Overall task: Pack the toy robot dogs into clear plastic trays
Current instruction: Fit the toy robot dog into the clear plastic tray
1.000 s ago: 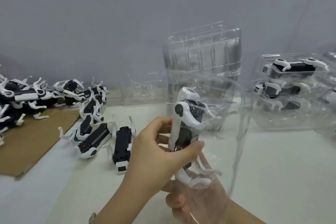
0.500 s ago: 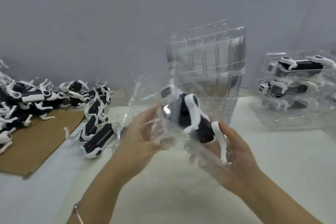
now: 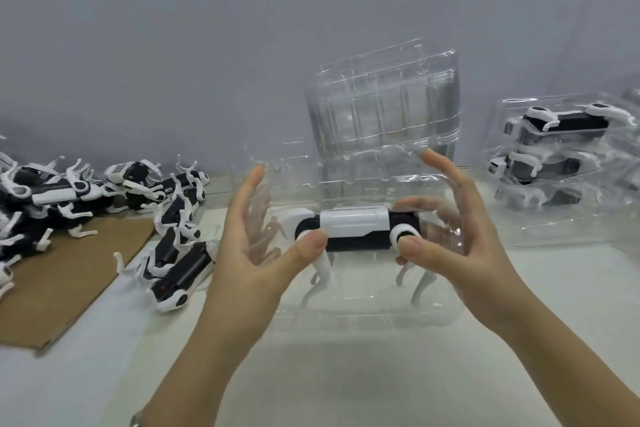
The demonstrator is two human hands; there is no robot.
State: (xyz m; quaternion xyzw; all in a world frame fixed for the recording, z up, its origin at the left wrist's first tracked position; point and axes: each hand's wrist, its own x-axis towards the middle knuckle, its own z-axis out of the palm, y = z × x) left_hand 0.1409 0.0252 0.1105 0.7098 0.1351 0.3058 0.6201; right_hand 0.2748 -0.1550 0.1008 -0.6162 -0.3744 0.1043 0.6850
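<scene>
A white and black toy robot dog [image 3: 353,226] lies on its side inside a clear plastic tray [image 3: 363,307] that I hold upright in front of me, above the white table. My left hand [image 3: 249,274] grips the tray's left end, thumb pressed on the dog's left leg joint and fingers behind the plastic. At the right end, my right hand [image 3: 460,253] holds it the same way, with its thumb on the other joint. The dog's white legs point down inside the tray.
A tall stack of empty clear trays [image 3: 381,107] stands just behind my hands. Packed trays with dogs [image 3: 561,163] are piled at the right. Loose dogs [image 3: 52,194] are heaped on brown cardboard [image 3: 52,291] at the left, and several more [image 3: 180,263] lie nearer.
The tray with the dog has turned from upright and tilted to level and facing me. Both hands have shifted to its ends, with thumbs now on the dog's joints.
</scene>
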